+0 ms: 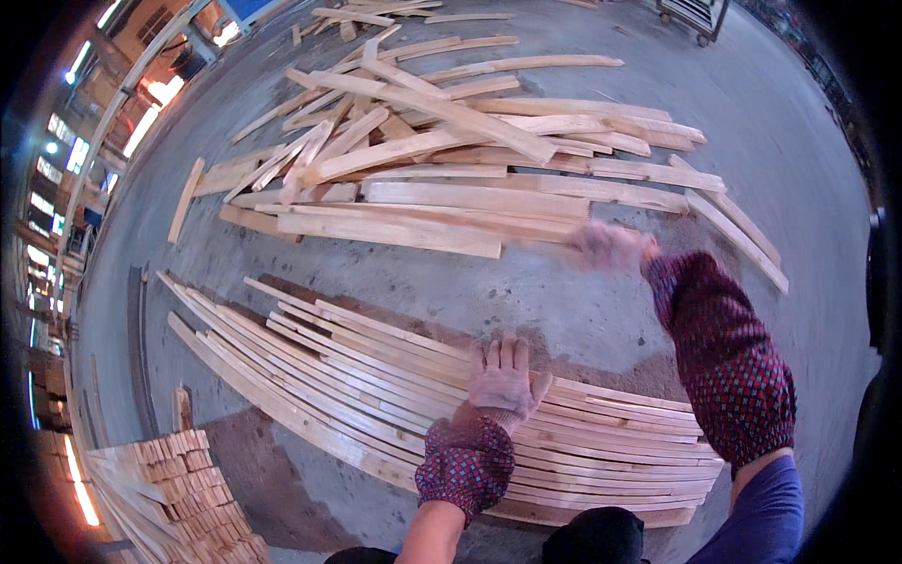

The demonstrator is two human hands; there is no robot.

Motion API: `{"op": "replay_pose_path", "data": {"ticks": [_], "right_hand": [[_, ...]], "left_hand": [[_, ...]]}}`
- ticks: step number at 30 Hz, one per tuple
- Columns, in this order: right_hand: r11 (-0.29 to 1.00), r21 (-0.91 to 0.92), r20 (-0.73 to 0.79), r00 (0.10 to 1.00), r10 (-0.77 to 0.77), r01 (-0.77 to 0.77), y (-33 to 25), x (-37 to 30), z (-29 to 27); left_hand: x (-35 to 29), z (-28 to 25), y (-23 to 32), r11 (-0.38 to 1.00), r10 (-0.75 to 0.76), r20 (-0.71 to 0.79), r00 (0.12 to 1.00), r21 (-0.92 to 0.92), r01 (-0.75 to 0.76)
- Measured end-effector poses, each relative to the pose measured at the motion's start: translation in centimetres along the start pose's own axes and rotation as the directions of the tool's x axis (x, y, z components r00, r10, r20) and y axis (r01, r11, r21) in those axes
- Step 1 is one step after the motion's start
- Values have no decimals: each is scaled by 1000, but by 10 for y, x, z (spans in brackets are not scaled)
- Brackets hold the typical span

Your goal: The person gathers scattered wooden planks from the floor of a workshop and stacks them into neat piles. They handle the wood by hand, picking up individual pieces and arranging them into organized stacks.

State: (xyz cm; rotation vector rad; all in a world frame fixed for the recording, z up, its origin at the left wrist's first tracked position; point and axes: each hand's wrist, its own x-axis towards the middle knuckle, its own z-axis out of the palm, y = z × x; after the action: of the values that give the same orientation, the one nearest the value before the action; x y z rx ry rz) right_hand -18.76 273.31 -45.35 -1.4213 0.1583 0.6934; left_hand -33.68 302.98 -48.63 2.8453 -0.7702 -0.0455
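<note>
My left hand [505, 378], in a pale work glove, lies with its fingers stretched out on a row of long wooden strips [352, 371]. These lie side by side on the floor in front of me, with uneven left ends. My right hand [611, 246], gloved too, reaches out to the near right side of a loose heap of wooden boards [432, 195]. Motion smears its fingers, so whether it grips the end of a board cannot be made out. Patterned sleeve covers reach up both forearms.
A neat stack of short wooden pieces [188, 484] stands at the lower left. More loose strips [376, 13] lie beyond the heap. A wheeled metal cart [695, 14] stands at the far right. Two boards [738, 235] lie slanted at the heap's right end.
</note>
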Motion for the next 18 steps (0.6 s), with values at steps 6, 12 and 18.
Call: {"op": "replay_pose_path", "data": {"ticks": [6,12,18], "right_hand": [[768,-631,55,994,-97,110,75,-39,48],[529,-835,94,987,-132,150,100,-72,67],[173,-972,173,981,89,156,108,-85,88]], "left_hand": [[-9,12,-6,992,14,-236,972,-116,-43],[-11,6,-11,982,48,-395,918,-151,-116],[-4,-6,-7,993,56,-299,953,-80,-83]]}}
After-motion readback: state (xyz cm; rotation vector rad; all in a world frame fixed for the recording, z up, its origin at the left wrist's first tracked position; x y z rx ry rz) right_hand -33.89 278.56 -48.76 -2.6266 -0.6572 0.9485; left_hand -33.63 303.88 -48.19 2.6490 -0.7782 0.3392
